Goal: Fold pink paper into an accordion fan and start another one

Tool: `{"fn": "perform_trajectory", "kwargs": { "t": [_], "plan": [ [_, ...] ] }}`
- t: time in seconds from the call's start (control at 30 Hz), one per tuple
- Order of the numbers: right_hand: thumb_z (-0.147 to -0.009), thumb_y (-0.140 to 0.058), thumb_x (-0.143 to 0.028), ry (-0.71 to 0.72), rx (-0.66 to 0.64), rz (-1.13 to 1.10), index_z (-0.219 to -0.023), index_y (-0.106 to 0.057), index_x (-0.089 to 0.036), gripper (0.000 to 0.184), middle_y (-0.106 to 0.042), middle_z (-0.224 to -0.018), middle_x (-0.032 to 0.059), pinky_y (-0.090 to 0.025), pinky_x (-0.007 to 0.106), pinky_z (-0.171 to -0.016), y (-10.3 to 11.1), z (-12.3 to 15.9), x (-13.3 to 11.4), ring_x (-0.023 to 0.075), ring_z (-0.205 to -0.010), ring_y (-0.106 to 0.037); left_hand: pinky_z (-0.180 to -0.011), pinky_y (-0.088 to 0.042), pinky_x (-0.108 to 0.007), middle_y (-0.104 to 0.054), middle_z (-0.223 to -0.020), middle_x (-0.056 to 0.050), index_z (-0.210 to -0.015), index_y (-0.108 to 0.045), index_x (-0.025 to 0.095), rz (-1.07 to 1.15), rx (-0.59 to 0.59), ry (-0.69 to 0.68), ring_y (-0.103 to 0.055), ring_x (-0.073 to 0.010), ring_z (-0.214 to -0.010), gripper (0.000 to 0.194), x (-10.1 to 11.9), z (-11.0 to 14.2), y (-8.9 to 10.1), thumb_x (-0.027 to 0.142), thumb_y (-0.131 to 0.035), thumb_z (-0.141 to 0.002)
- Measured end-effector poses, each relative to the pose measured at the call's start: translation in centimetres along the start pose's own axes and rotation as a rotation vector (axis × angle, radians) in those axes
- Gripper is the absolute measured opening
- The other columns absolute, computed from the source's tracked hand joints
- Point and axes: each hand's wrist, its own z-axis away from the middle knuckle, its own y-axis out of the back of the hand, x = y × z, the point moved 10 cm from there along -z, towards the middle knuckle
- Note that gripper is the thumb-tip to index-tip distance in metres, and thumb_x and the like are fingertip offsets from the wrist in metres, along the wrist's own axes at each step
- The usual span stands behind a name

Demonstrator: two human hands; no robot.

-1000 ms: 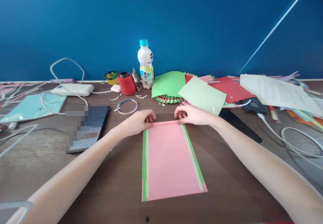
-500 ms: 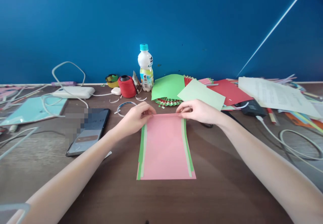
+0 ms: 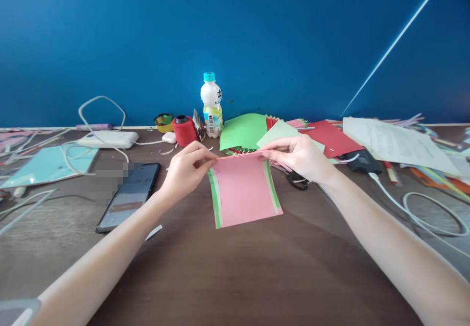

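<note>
A sheet of pink paper [image 3: 244, 191] with green and pale green strips along both sides hangs tilted between my hands, its far edge raised. My left hand [image 3: 191, 167] pinches the far left corner between thumb and fingers. At the far right corner, my right hand [image 3: 297, 157] grips the same folded edge. Partly behind my right hand lie black-handled scissors [image 3: 298, 181] and a pale green sheet [image 3: 281, 132]. Just beyond the pink paper rests a bright green paper [image 3: 244, 131] over pleated red and green paper.
A drink bottle [image 3: 212, 108] stands by the blue wall, beside a red roll [image 3: 184, 131]. On the left are a phone [image 3: 134, 196], a white power strip [image 3: 108, 139] and a light blue folder [image 3: 55, 163]. Red paper [image 3: 336, 140], a black adapter [image 3: 363, 162] and cables lie right.
Both hands have lifted the pink paper's far edge off the table, and its near edge has drawn away from me. The scissors by my right hand have come into sight.
</note>
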Motion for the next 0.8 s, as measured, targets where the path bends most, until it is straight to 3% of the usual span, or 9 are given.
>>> {"fn": "perform_trajectory", "kwargs": {
  "t": [0.37,0.57,0.67,0.8],
  "plan": [
    [-0.073,-0.062,-0.037,0.051,0.06,0.035,-0.081,-0.071,-0.017,0.024,-0.068,-0.069,0.004,-0.049,0.027,-0.052,0.4,0.2,-0.9,0.0173,-0.065,-0.064,-0.053,-0.039,-0.023,-0.055,-0.077,-0.001,-0.079,-0.065,0.018,0.129,-0.07,0.04,-0.05,-0.0101,-0.065,0.013,-0.8,-0.4,-0.4,0.025,-0.054,-0.078],
    [-0.077,-0.057,-0.037,0.115,0.044,0.164,-0.082,-0.071,-0.019,0.023,-0.068,-0.07,0.0031,-0.049,0.029,-0.059,-0.4,0.9,-2.4,0.0163,-0.063,-0.063,-0.073,-0.04,-0.033,-0.061,-0.082,-0.004,-0.08,-0.064,0.019,-0.314,-0.113,-0.209,-0.051,-0.0186,-0.081,0.019,3.1,0.0,-1.0,0.034,-0.053,-0.08],
    [-0.079,-0.055,-0.037,0.142,0.027,0.191,-0.084,-0.07,-0.019,0.024,-0.067,-0.067,0.0018,-0.047,0.027,-0.056,-1.0,1.3,-3.2,0.013,-0.054,-0.058,-0.067,-0.039,-0.031,-0.064,-0.083,-0.005,-0.091,-0.062,0.018,-0.505,-0.128,-0.329,-0.054,-0.0178,-0.077,0.021,5.1,0.9,-2.0,0.03,-0.045,-0.086],
    [-0.077,-0.058,-0.037,0.13,-0.05,0.122,-0.092,-0.068,-0.02,0.025,-0.067,-0.077,0.0028,-0.047,0.027,-0.055,-1.6,1.4,-3.3,0.0115,-0.053,-0.057,-0.061,-0.039,-0.026,-0.064,-0.076,-0.003,-0.097,-0.058,0.017,-0.593,-0.098,-0.359,-0.056,-0.0144,-0.067,0.024,5.4,1.5,-2.6,0.022,-0.035,-0.09]
  ]
}}
